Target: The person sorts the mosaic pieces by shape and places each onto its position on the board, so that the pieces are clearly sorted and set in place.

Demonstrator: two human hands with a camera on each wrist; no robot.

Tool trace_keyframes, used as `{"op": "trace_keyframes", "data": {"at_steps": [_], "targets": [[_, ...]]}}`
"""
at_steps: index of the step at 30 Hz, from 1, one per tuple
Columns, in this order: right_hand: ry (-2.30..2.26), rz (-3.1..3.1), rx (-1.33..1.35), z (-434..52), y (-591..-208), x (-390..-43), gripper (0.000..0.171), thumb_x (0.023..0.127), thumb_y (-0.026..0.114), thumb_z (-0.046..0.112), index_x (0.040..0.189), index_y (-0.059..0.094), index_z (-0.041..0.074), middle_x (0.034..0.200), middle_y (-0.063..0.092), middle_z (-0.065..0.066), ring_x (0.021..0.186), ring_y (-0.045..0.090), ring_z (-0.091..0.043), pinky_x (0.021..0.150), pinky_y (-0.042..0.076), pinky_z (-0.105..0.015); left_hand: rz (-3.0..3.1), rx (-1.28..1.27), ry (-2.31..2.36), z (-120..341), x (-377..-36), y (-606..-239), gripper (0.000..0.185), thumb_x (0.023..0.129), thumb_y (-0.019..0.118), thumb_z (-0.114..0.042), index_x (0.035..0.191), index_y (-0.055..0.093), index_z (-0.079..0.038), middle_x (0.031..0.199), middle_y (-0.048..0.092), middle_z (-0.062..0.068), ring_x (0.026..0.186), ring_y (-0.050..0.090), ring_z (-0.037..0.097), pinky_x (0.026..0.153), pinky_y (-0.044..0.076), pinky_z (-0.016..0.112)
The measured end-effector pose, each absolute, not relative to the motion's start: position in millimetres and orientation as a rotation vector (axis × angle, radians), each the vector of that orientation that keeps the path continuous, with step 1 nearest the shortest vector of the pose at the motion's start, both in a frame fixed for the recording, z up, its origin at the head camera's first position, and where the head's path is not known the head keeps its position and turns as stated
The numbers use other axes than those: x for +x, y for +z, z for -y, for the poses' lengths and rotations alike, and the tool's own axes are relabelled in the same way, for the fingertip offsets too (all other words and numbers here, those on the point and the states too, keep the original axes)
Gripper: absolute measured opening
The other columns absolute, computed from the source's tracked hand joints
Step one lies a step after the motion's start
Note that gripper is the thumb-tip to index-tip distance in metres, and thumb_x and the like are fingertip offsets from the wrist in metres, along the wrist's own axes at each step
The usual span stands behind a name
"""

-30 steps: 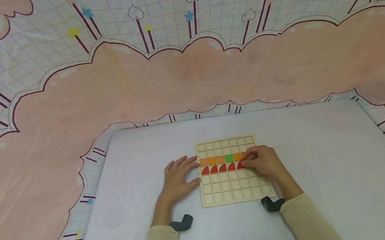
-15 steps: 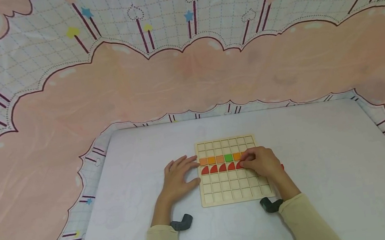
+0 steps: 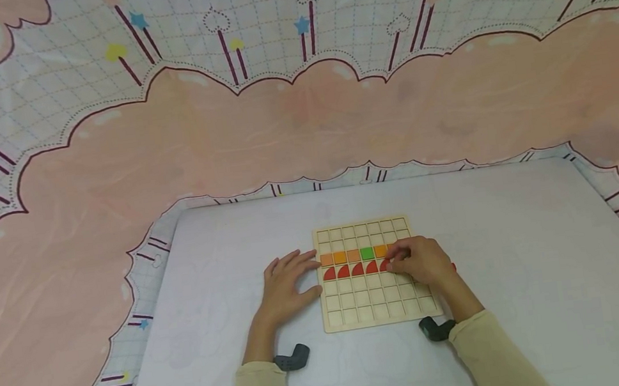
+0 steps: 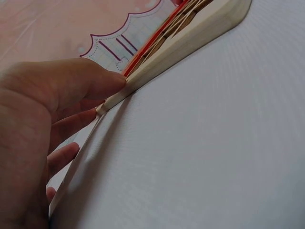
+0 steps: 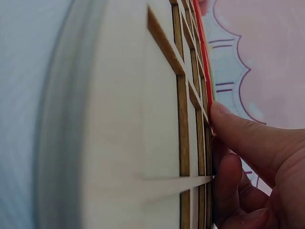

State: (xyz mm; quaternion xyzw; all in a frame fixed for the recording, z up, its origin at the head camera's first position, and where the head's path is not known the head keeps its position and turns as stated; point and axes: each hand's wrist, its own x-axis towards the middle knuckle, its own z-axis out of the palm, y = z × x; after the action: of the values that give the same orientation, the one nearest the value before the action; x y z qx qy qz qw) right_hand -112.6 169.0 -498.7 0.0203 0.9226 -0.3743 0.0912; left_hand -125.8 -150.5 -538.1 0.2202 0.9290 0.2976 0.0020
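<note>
A pale wooden grid board lies on the white table. One row holds orange squares and a green square. The row below holds red quarter-circle pieces. My left hand lies flat on the table, fingers spread, thumb and forefinger against the board's left edge. My right hand rests over the board's right side, its curled fingers pinching the rightmost red quarter-circle. In the right wrist view a fingertip touches the board beside the red row.
A small red bit peeks out on the table just right of my right hand. The white table ends at a pink and grid-patterned cloth that surrounds it. Black wrist camera mounts sit at both wrists.
My right hand has shifted very slightly left on the board, uncovering a red bit on the table at its right. The left hand and board have stayed still.
</note>
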Motion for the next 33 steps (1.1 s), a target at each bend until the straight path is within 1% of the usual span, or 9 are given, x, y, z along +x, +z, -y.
{"op": "trace_keyframes", "data": {"at_steps": [7, 11, 17, 19, 23, 26, 29, 33], "targets": [[-1.116, -2.753, 0.066, -170, -499, -112, 0.014, 0.085, 0.082, 0.020, 0.097, 0.078, 0.016, 0.079, 0.066, 0.001, 0.079, 0.057, -0.018, 0.070, 0.043, -0.030, -2.919, 0.706, 0.949, 149, -125, -538, 0.045, 0.082, 0.074, -0.035, 0.127, 0.069, -0.028, 0.153, 0.054, -0.012, 0.149, 0.039, 0.023, 0.121, 0.016, 0.060], [-1.130, -2.732, 0.080, -171, -498, -112, 0.015, 0.086, 0.081, 0.020, 0.100, 0.078, 0.015, 0.081, 0.066, 0.001, 0.081, 0.057, -0.018, 0.072, 0.043, -0.030, -2.927, 0.708, 0.927, 149, -126, -539, 0.045, 0.083, 0.074, -0.036, 0.127, 0.069, -0.029, 0.153, 0.054, -0.013, 0.149, 0.038, 0.022, 0.121, 0.017, 0.060], [-1.201, -2.661, 0.097, -184, -491, -109, 0.022, 0.085, 0.081, 0.023, 0.105, 0.078, 0.014, 0.089, 0.069, -0.002, 0.088, 0.058, -0.020, 0.075, 0.045, -0.030, -2.907, 0.680, 0.904, 150, -127, -540, 0.045, 0.085, 0.073, -0.037, 0.129, 0.068, -0.031, 0.154, 0.051, -0.015, 0.151, 0.036, 0.020, 0.123, 0.014, 0.057], [-1.195, -2.660, 0.105, -192, -488, -109, 0.023, 0.085, 0.081, 0.025, 0.105, 0.077, 0.014, 0.090, 0.069, -0.002, 0.087, 0.058, -0.020, 0.073, 0.045, -0.030, -2.902, 0.679, 0.908, 150, -127, -540, 0.045, 0.085, 0.073, -0.037, 0.129, 0.068, -0.030, 0.154, 0.051, -0.014, 0.151, 0.035, 0.021, 0.123, 0.014, 0.057], [-1.153, -2.654, 0.153, -210, -481, -108, 0.024, 0.085, 0.080, 0.027, 0.105, 0.076, 0.013, 0.090, 0.066, -0.005, 0.080, 0.056, -0.021, 0.062, 0.046, -0.030, -2.901, 0.674, 0.900, 150, -127, -540, 0.045, 0.085, 0.073, -0.037, 0.129, 0.068, -0.031, 0.155, 0.051, -0.015, 0.152, 0.035, 0.020, 0.123, 0.014, 0.057], [-1.098, -2.651, 0.192, -224, -477, -107, 0.024, 0.086, 0.078, 0.028, 0.105, 0.076, 0.012, 0.091, 0.064, -0.006, 0.079, 0.056, -0.023, 0.059, 0.047, -0.030, -2.900, 0.668, 0.893, 151, -126, -540, 0.045, 0.085, 0.072, -0.037, 0.129, 0.068, -0.031, 0.155, 0.050, -0.015, 0.152, 0.034, 0.020, 0.124, 0.013, 0.057], [-1.010, -2.668, 0.177, -239, -475, -106, 0.024, 0.086, 0.077, 0.029, 0.103, 0.076, 0.012, 0.090, 0.065, -0.005, 0.085, 0.056, -0.022, 0.065, 0.045, -0.030, -2.898, 0.663, 0.891, 152, -127, -540, 0.045, 0.086, 0.072, -0.037, 0.129, 0.067, -0.031, 0.155, 0.050, -0.016, 0.152, 0.034, 0.020, 0.124, 0.013, 0.057], [-0.951, -2.638, 0.128, -257, -476, -104, 0.026, 0.085, 0.079, 0.030, 0.102, 0.075, 0.011, 0.087, 0.067, -0.003, 0.089, 0.056, -0.022, 0.070, 0.043, -0.030, -2.897, 0.665, 0.902, 152, -126, -540, 0.045, 0.085, 0.073, -0.037, 0.129, 0.067, -0.030, 0.155, 0.050, -0.015, 0.152, 0.034, 0.020, 0.124, 0.013, 0.057]]}}
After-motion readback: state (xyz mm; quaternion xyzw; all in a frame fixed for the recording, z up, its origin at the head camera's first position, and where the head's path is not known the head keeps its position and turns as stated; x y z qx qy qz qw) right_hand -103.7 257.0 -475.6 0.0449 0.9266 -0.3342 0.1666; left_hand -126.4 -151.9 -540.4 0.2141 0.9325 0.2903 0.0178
